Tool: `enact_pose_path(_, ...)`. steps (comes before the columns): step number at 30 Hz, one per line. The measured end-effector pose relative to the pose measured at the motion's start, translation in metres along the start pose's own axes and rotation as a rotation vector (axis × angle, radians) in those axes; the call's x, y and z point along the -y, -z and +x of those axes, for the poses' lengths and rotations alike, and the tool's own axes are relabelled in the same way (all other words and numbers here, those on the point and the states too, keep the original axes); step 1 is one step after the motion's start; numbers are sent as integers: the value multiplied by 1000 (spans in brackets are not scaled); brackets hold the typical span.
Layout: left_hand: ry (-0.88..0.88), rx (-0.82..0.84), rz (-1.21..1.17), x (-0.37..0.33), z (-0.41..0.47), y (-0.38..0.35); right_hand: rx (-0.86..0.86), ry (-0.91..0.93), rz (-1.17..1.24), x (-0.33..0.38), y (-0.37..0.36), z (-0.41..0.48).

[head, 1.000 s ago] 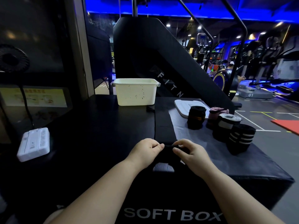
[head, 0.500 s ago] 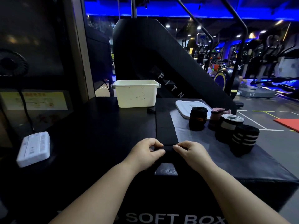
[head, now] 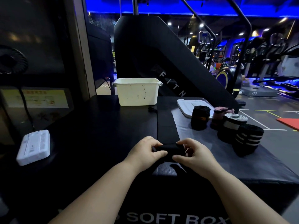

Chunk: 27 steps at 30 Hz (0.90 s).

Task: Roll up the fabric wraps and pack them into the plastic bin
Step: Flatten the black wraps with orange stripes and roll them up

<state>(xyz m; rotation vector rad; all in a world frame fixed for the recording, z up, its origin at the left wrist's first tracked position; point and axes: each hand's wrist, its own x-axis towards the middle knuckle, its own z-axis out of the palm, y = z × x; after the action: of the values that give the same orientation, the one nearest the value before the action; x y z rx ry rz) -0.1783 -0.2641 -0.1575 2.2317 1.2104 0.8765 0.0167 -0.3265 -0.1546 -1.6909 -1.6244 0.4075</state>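
At the lower centre of the frame we see the left hand [head: 145,152] and the right hand [head: 192,156] facing each other. Each has its fingers and thumb curled round one end of a black wrap [head: 168,150], whose near part is wound into a short roll lying crosswise between them. From that roll the flat rest of the wrap runs up the frame toward the plastic bin [head: 137,92]. We cannot tell whether the far end touches the bin.

All of this lies on a black soft box [head: 97,135], whose front face reads "SOFT BOX" along the bottom edge. The cream bin stands upright at the upper centre, on the far side of the box top, and we cannot see what is inside it.

At right of centre we find four finished wraps standing on end close together: a roll with an orange band [head: 200,118], a pink roll [head: 218,116], a roll with a pale band [head: 231,126], and nearest the right hand a white-striped roll [head: 247,139]. A white lid [head: 186,105] lies flat just behind them. A white flat device [head: 34,147] lies far left, well apart.
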Motion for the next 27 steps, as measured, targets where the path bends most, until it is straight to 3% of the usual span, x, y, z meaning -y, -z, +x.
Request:
enact_pose_path(14,99,48,112,-6,-3,2,9,39,-97,-4,-2,5)
enact_pose_path(18,71,59,-42,-2,-9,2,22,26,-120,-4,-1,7)
enact_pose_path(27,79,31,-97,-2,-6,3,40,-26,-191,0,-3,10)
